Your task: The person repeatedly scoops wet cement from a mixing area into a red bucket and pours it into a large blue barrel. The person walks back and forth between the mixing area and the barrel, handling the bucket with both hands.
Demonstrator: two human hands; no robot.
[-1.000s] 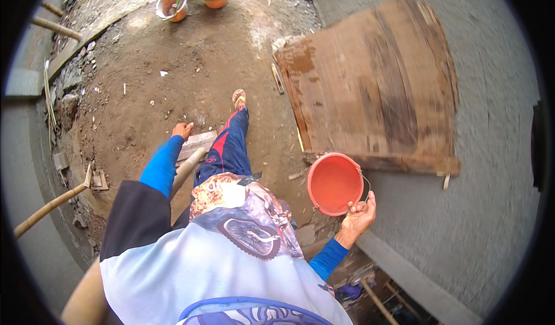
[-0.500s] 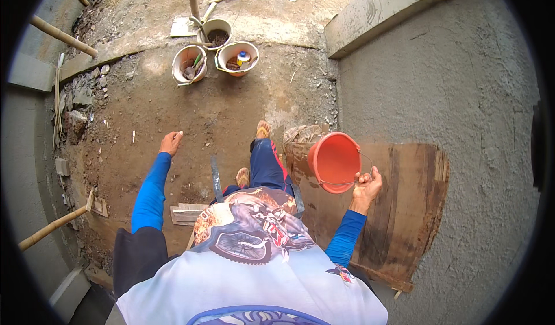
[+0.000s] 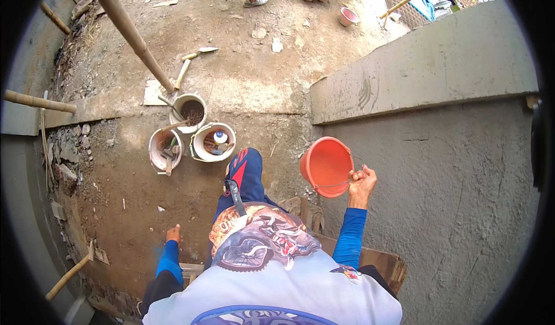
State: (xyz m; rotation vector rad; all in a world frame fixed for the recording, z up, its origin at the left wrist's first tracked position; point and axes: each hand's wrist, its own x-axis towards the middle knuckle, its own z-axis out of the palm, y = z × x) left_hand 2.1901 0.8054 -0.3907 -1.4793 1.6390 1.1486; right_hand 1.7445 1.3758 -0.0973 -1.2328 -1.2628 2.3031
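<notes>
Fingers of my right hand [image 3: 362,187] curl around the wire handle [image 3: 335,184] of an orange bucket [image 3: 326,166], which hangs just left of my knuckles. Its mouth faces up towards me and leans slightly to the hand's side, so its axis runs down and away from me. Nothing shows inside it. My right hand is much the nearer one: my left hand [image 3: 173,234] is low on my other side, well apart from the bucket, with nothing visible in it, though I cannot tell how far its fingers are spread.

Below my right sleeve [image 3: 351,232] juts one corner of a wooden board [image 3: 390,267]. Farther on, left of the bucket, three whitish pails [image 3: 197,142] stand together on the bare ground [image 3: 133,192]; the near two hold hand tools [image 3: 169,153] and a blue-capped bottle [image 3: 219,137], the far one something dark. Beyond them lies a trowel [image 3: 207,50], near a slanting bamboo pole [image 3: 130,33]. A grey wall [image 3: 439,174] borders the ground's right edge. Towards the ground's far edge are a person's shoe [image 3: 256,2] and an orange tub [image 3: 348,17].
</notes>
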